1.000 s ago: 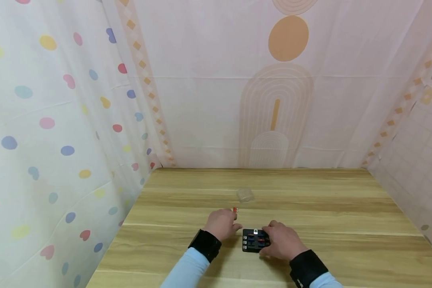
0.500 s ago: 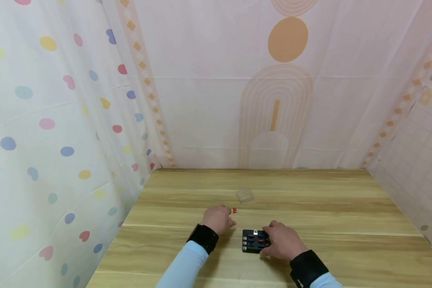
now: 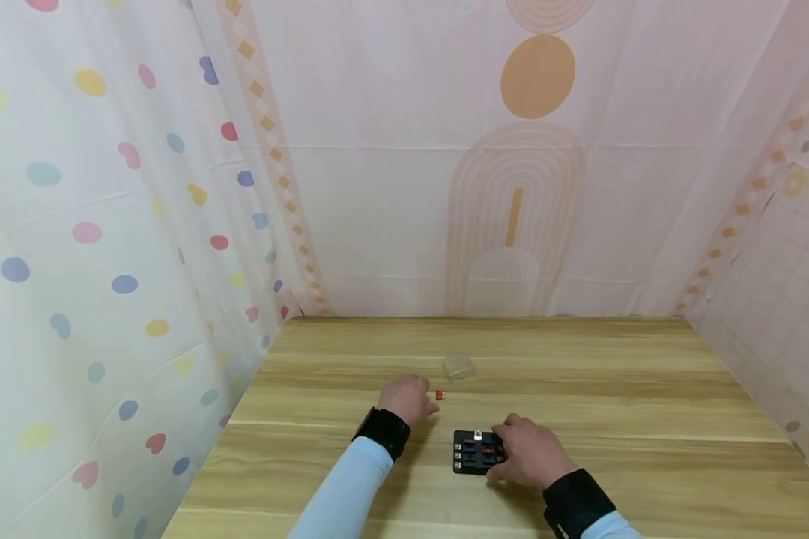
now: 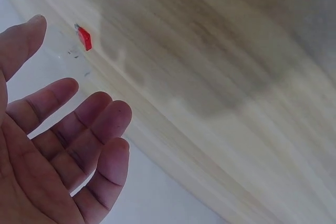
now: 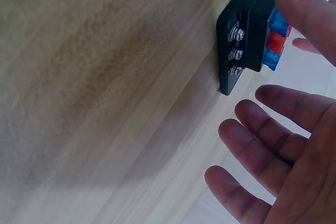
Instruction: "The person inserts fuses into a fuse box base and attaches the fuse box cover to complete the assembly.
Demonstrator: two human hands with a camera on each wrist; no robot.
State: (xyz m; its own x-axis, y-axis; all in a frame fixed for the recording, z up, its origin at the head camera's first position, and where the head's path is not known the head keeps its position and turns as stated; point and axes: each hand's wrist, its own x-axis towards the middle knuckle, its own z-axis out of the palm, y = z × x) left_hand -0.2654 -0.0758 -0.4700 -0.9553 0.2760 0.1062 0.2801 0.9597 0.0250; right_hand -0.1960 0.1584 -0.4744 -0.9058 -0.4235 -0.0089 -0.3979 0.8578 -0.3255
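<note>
A small red blade fuse (image 3: 440,394) with metal prongs lies on the wooden table. Just left of it is my left hand (image 3: 407,399), fingers loosely bent and holding nothing; the left wrist view shows the fuse (image 4: 85,39) beyond the thumb and fingertips. My right hand (image 3: 531,451) grips the right end of a black fuse block (image 3: 468,453), thumb at the near edge and index finger at the far edge. In the right wrist view, the block (image 5: 251,38) carries blue and red fuses and a row of screw terminals. My remaining right fingers hang free. The hand covers the block's right end.
A clear plastic cover (image 3: 458,367) lies beyond the red fuse. The wooden table (image 3: 620,389) runs back to a patterned curtain (image 3: 391,224), with dotted cloth (image 3: 108,314) along the left and another curtain on the right.
My left hand has drawn a little left and away from the red fuse, moving slightly toward the back of the table. The right hand and the fuse block have stayed put.
</note>
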